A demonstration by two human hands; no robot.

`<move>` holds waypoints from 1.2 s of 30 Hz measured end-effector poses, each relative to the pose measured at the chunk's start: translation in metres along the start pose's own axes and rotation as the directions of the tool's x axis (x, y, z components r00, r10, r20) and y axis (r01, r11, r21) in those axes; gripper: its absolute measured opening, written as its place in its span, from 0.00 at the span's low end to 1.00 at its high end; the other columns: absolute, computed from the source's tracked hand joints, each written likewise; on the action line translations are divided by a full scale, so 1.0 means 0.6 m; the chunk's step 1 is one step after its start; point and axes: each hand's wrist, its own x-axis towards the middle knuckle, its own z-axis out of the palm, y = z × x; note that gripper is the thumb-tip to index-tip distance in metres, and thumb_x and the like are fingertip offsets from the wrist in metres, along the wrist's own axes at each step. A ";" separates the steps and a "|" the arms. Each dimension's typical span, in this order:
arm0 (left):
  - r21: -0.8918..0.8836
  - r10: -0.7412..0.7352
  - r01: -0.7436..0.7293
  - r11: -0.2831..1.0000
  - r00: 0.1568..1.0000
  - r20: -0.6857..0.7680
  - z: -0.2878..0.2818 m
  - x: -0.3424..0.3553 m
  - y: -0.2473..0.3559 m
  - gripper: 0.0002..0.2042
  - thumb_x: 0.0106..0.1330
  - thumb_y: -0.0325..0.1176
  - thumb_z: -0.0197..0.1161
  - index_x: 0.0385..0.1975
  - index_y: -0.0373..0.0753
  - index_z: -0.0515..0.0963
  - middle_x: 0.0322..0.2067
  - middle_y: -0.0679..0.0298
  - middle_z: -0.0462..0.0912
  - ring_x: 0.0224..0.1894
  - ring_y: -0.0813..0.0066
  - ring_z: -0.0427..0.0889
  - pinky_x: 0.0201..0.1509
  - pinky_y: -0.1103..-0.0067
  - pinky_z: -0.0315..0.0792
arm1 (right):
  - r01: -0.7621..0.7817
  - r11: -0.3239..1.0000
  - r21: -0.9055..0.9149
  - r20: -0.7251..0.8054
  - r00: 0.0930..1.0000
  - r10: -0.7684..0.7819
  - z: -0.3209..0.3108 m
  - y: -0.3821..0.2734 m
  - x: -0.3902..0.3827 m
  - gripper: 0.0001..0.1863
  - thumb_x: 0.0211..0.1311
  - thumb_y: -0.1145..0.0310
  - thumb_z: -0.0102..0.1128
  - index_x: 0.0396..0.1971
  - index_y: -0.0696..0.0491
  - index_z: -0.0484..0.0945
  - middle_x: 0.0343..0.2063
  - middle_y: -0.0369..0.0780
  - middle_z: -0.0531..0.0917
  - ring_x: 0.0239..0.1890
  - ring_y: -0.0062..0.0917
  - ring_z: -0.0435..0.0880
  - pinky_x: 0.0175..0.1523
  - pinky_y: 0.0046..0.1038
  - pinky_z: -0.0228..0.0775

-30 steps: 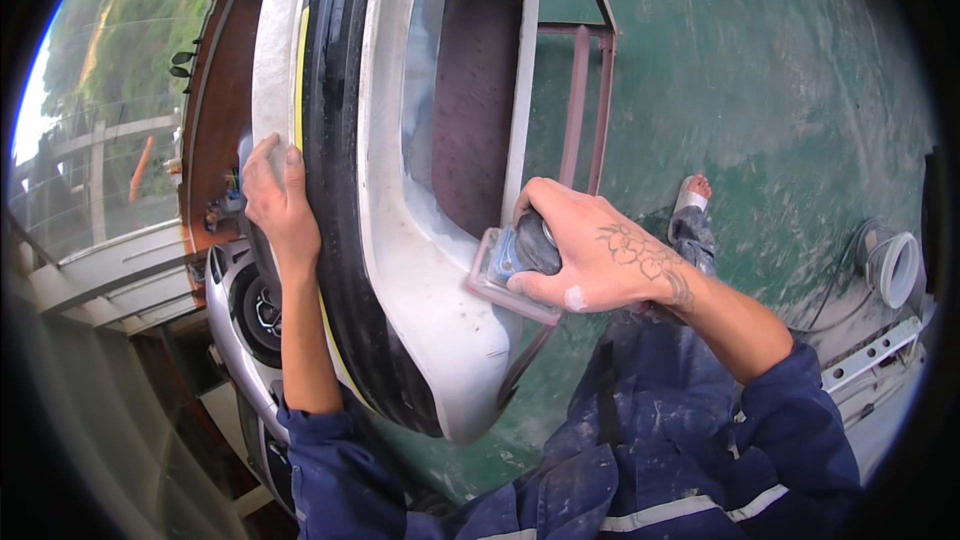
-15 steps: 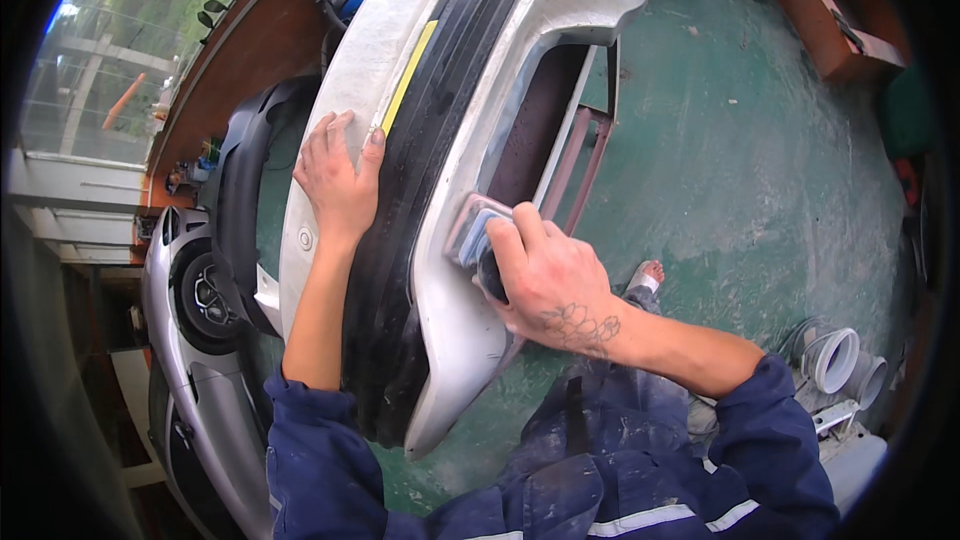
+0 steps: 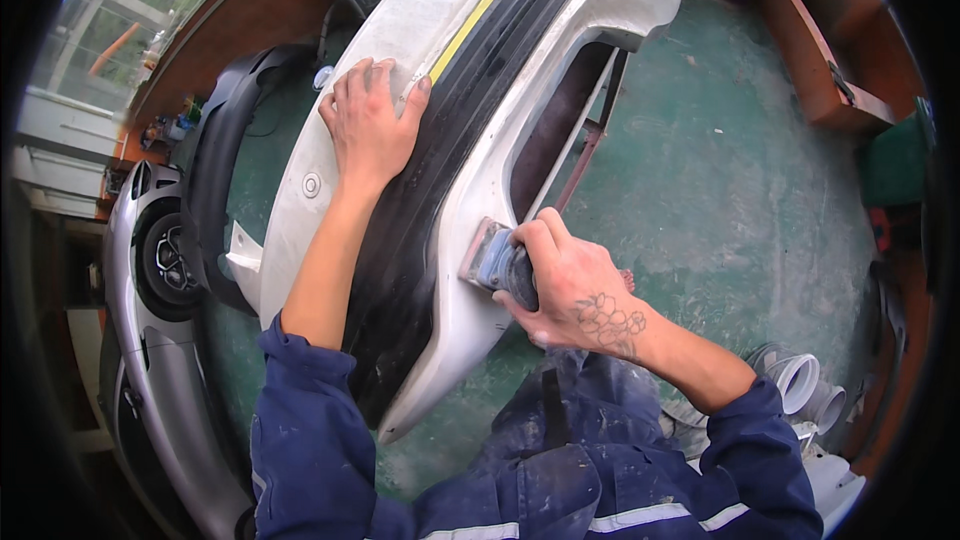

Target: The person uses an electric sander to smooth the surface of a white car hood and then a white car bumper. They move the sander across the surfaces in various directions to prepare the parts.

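A long car bumper [image 3: 450,190], white with a black middle band and a strip of yellow tape [image 3: 465,35], stretches in front of me from far right to near left. On its upper white side lies my left hand [image 3: 375,120], open, fingers spread, thumb at the tape's near end. My right hand [image 3: 580,285] is closed round the dark grip of a blue-grey sanding block [image 3: 493,256]. The block's face rests on the white lower part, beside the near corner of the bumper's opening. That hand hides part of the grip.
A metal stand [image 3: 582,165] shows beneath the bumper. To the left are a dark bumper [image 3: 213,155] and a silver car [image 3: 185,370]. White buckets [image 3: 795,380] sit at the lower right on the green floor [image 3: 720,210]. A reddish-brown wooden structure [image 3: 815,45] stands far right.
The whole view has turned and shifted. The sanding block has slid slightly toward the bumper's near end and tilted a little. My left hand stays at the same place on the bumper.
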 end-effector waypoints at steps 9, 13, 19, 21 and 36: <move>-0.140 -0.101 0.089 0.986 0.992 -0.077 -0.032 -0.055 -0.039 0.29 0.74 0.56 0.61 0.64 0.40 0.77 0.65 0.55 0.77 0.71 0.57 0.70 0.76 0.56 0.50 | -0.209 0.968 -0.140 -0.313 0.937 0.157 0.009 0.023 0.039 0.29 0.57 0.64 0.77 0.49 0.60 0.68 0.46 0.51 0.75 0.38 0.53 0.87 0.43 0.47 0.83; -0.069 -0.085 0.076 0.995 0.988 -0.133 -0.087 -0.169 -0.092 0.26 0.77 0.53 0.61 0.65 0.42 0.76 0.65 0.55 0.79 0.71 0.56 0.71 0.76 0.57 0.52 | -0.328 0.936 -0.129 -0.346 0.899 0.267 0.008 0.003 0.054 0.31 0.56 0.64 0.78 0.53 0.60 0.69 0.50 0.53 0.77 0.43 0.56 0.86 0.48 0.49 0.81; -0.111 -0.152 0.141 0.984 0.984 -0.092 -0.146 -0.321 -0.166 0.28 0.75 0.50 0.63 0.67 0.38 0.74 0.65 0.53 0.78 0.71 0.53 0.71 0.76 0.57 0.54 | -0.357 0.916 -0.185 -0.278 0.913 0.300 0.022 -0.027 0.012 0.29 0.59 0.62 0.75 0.50 0.61 0.68 0.49 0.55 0.76 0.41 0.59 0.87 0.45 0.50 0.84; -0.171 -0.169 0.155 0.973 0.983 -0.070 -0.151 -0.339 -0.174 0.29 0.74 0.50 0.64 0.67 0.38 0.74 0.66 0.53 0.77 0.71 0.52 0.70 0.76 0.57 0.54 | -0.377 0.911 -0.170 -0.343 0.889 0.304 0.022 -0.017 0.036 0.29 0.59 0.62 0.75 0.51 0.61 0.68 0.50 0.56 0.76 0.41 0.59 0.87 0.46 0.51 0.83; -0.090 -0.148 0.154 0.984 0.987 0.066 -0.146 -0.339 -0.169 0.30 0.74 0.52 0.62 0.68 0.39 0.73 0.71 0.54 0.70 0.74 0.50 0.65 0.76 0.54 0.53 | -0.366 0.877 0.310 -0.342 0.818 0.462 0.187 -0.067 -0.185 0.32 0.54 0.64 0.81 0.53 0.60 0.71 0.46 0.51 0.78 0.46 0.46 0.84 0.53 0.42 0.78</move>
